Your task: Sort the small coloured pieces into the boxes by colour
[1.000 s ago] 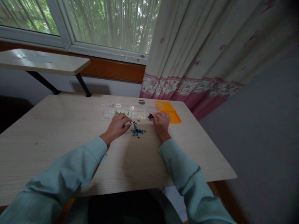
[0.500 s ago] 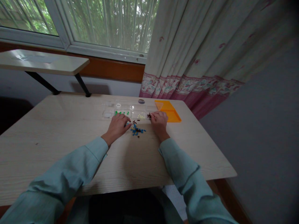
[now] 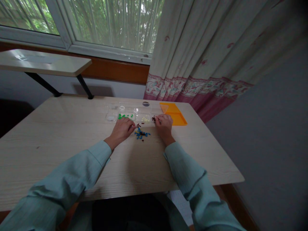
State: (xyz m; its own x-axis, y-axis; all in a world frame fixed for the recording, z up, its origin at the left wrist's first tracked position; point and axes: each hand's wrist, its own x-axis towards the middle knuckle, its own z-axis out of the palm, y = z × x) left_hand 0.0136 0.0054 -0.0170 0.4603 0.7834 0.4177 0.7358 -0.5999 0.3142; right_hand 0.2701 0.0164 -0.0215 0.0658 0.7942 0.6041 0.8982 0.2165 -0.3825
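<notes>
My left hand (image 3: 122,129) rests at the left of a loose pile of small blue pieces (image 3: 141,133), thumb and index finger pinched together; whatever lies between them is too small to make out. My right hand (image 3: 164,125) is at the right end of a clear plastic compartment tray (image 3: 131,109), its fingertips closed beside small dark brown pieces (image 3: 153,119). What those fingers hold is hidden. Green pieces (image 3: 124,116) and pale yellow pieces (image 3: 145,119) lie in separate compartments. A few brown pieces (image 3: 139,125) sit on the table between pile and tray.
An orange tray (image 3: 179,118) with a divider lies beyond my right hand. At the back left, a raised shelf (image 3: 45,63) stands on black legs on the wooden table (image 3: 79,128). A curtain (image 3: 192,64) hangs behind the table's right side.
The thumb and index finger of my left hand have closed together from a small gap. My right hand stays almost in the same place by the brown pieces.
</notes>
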